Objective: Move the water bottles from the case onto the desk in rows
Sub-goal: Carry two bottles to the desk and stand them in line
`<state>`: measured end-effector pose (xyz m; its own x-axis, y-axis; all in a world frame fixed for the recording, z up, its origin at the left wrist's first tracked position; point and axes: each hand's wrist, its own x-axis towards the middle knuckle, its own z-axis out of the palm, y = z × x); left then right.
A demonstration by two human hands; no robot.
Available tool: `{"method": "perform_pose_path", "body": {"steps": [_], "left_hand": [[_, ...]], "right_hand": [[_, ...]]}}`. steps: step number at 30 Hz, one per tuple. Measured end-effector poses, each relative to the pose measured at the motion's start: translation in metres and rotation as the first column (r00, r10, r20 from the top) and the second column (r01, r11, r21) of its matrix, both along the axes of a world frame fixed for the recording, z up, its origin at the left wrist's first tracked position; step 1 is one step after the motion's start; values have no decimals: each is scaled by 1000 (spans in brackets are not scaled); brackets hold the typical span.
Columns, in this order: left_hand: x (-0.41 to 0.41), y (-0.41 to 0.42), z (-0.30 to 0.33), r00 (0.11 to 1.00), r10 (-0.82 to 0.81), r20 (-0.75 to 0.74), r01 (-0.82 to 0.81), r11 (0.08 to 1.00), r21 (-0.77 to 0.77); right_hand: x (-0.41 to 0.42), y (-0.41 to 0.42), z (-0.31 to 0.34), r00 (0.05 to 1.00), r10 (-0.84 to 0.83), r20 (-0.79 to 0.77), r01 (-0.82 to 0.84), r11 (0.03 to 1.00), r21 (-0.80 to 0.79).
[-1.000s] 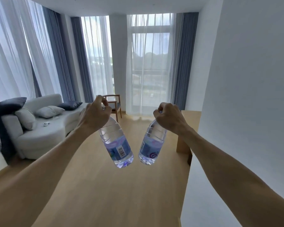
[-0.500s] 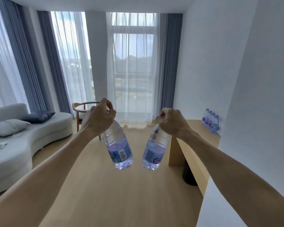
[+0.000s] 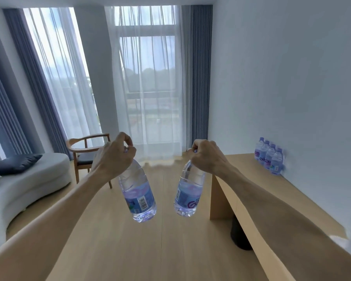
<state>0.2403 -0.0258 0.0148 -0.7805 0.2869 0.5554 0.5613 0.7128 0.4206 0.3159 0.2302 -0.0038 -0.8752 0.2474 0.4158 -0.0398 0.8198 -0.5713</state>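
Observation:
My left hand [image 3: 114,157] grips the cap end of a clear water bottle [image 3: 139,196] with a blue label, which hangs tilted over the wooden floor. In my right hand [image 3: 206,157] a second water bottle [image 3: 187,195] hangs the same way, held by its neck. Both bottles dangle side by side, apart from each other, left of the light wooden desk [image 3: 288,191]. A row of several bottles [image 3: 270,157] stands on the desk's far end against the white wall. The case is out of sight.
A dark round bin [image 3: 240,234] sits under the desk. A wooden armchair [image 3: 87,153] stands by the curtained window, and a white sofa [image 3: 28,183] with cushions fills the left side. The white wall runs along the right.
The view has swung right: the sofa slid toward the left edge, and the desk with its row of bottles came fully into sight. Both hands keep holding their bottles.

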Motion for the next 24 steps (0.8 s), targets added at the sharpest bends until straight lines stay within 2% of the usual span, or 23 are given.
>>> {"method": "perform_pose_path", "body": {"steps": [11,19,24], "left_hand": [[-185,101,-6,999,4,-32,-2,998,61],[-340,216,-38,979,-200,38,196,976,94],[-430,313,-42,929,-367,46,365,930,51]], "right_hand": [[-176,101,-7,999,-38,-33,38,999,2],[-291,202,-36,990,-136,47,137,991,-11],[-342,278,-40,958,-272,91,278,959,-58]]}}
